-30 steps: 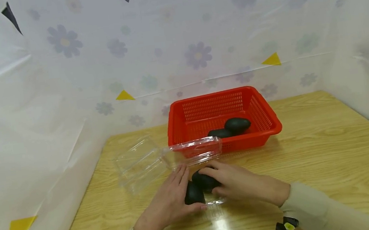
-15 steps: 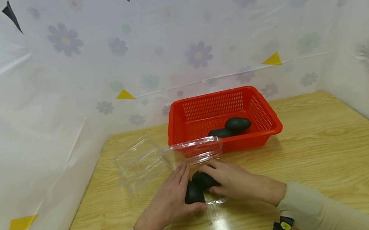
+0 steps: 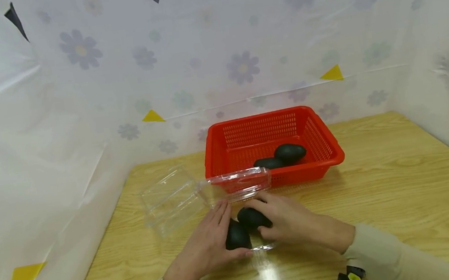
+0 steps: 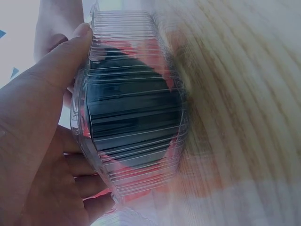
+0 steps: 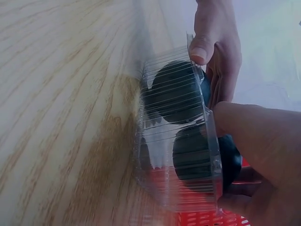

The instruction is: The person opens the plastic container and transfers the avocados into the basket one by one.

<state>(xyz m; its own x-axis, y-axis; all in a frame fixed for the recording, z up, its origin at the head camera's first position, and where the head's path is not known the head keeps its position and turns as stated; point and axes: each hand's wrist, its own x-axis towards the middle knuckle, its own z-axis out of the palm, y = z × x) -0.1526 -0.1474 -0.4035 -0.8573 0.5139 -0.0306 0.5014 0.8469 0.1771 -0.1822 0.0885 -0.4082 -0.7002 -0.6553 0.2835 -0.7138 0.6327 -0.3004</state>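
A clear ribbed plastic container (image 4: 124, 26) stands on the table between both hands. Two dark green avocados are in it, a left one (image 3: 237, 237) and a right one (image 3: 253, 219). My left hand (image 3: 204, 241) holds the container at its left end, thumb on the front rim and fingers along the left side, beside the left avocado. From the right, my right hand (image 3: 287, 215) grips the right avocado between thumb and fingers. In the right wrist view this avocado (image 5: 230, 160) rises above the container's rim, its lower part behind the ribbed wall.
Behind the hands, a red plastic basket (image 3: 270, 179) holds two more avocados (image 3: 290, 153). A clear plastic lid-like piece (image 3: 239, 184) stands in front of the basket, and another clear plastic piece (image 3: 169, 199) lies to its left. Flower-patterned sheeting (image 3: 190, 60) surrounds the wooden table (image 3: 399, 175).
My right hand shifts slightly to the right with the avocado, leaving a little more gap between the two avocados. My left hand stays almost still.
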